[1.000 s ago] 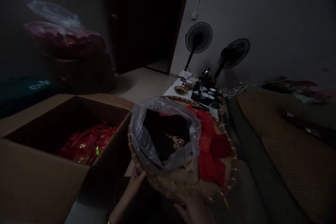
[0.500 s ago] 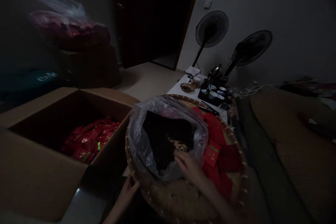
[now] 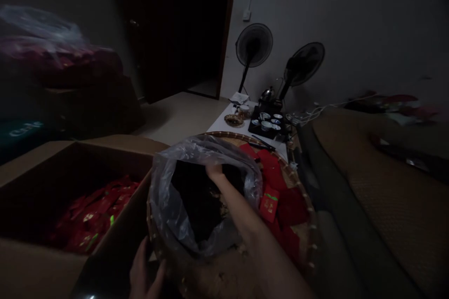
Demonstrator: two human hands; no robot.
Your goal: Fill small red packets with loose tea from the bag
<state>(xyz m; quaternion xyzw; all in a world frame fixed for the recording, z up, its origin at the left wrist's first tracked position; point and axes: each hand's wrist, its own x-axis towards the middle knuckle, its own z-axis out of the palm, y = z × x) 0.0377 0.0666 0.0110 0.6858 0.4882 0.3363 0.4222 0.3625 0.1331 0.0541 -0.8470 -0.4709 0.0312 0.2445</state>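
Observation:
A round woven bamboo tray holds a clear plastic bag, its mouth spread wide over dark loose contents. Paler bits show near the middle of the dark mass. My right hand reaches across the bag to its far inner side. Its fingers are blurred and dim, so what they grip, if anything, does not show. Low at the tray's left rim is my left hand, thumb and fingers apart. Red envelopes lie on the tray's right side, one with gold characters and a green mark.
An open cardboard box with red packets stands left of the tray. Beyond are a white table with a black tea tray, and two fans. A mat-covered seat is at the right.
My right hand has moved forward from the bag's near side to its far side. The whole view has shifted, so things appear further left. My left hand's fingers have spread beside the rim.

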